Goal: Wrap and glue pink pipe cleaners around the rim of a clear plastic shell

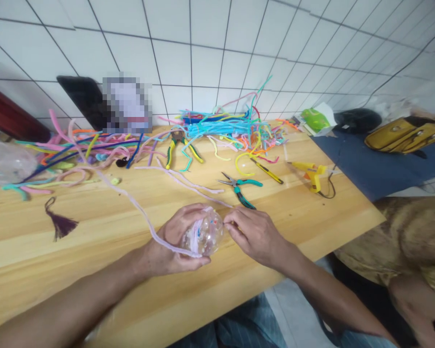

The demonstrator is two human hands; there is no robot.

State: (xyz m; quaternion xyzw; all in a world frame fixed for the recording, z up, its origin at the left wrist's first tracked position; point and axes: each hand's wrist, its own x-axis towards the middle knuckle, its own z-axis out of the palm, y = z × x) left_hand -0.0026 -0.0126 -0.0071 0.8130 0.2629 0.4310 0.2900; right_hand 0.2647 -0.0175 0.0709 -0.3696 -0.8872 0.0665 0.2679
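My left hand is wrapped round a clear plastic ball with small coloured bits showing in or on it. A pale lilac pipe cleaner goes round the ball on the palm side, and its long end trails up and left over the table. At the ball's right side, my right hand has thumb and forefinger pinched together. What lies in that pinch is too small to make out. Just beyond the hands are teal-handled needle-nose pliers and loose lilac pipe cleaners.
Bundled pipe cleaners lie along the tiled wall. Green-yellow pliers, a yellow utility knife and a yellow glue gun lie across the wooden table. A purple tassel is at left. Another person's leg shows at lower right.
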